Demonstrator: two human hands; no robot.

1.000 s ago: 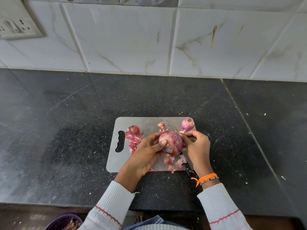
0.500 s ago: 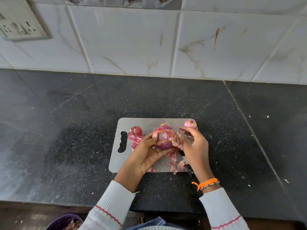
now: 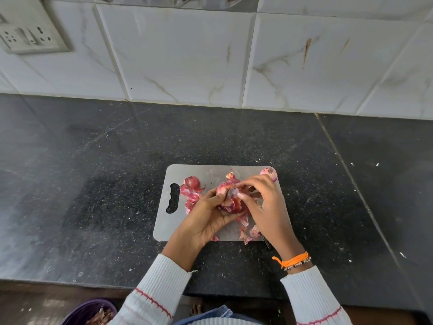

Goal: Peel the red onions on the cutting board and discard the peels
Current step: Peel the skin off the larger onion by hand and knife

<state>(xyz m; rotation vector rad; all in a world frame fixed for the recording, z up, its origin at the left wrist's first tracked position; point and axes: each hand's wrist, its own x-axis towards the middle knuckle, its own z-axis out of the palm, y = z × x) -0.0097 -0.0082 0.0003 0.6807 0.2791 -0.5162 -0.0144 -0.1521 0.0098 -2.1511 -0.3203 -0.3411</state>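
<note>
Nearest the viewer, below the counter edge and left of the cutting board (image 3: 206, 171): a purple bin (image 3: 86, 311) holding dry peels. Over the board's middle: left hand (image 3: 206, 219) cupping a partly peeled red onion (image 3: 230, 202) from below, fingers curled round it; right hand (image 3: 267, 207), orange wristband (image 3: 293, 261) on its wrist, pinching the onion's skin at the top; loose peels (image 3: 248, 234) on the board's near edge. Farther: a peel pile (image 3: 192, 191) by the board's handle slot, a small onion (image 3: 269, 173) at its far right corner, and a wall socket (image 3: 28, 36) on the tiles beyond, far left.
</note>
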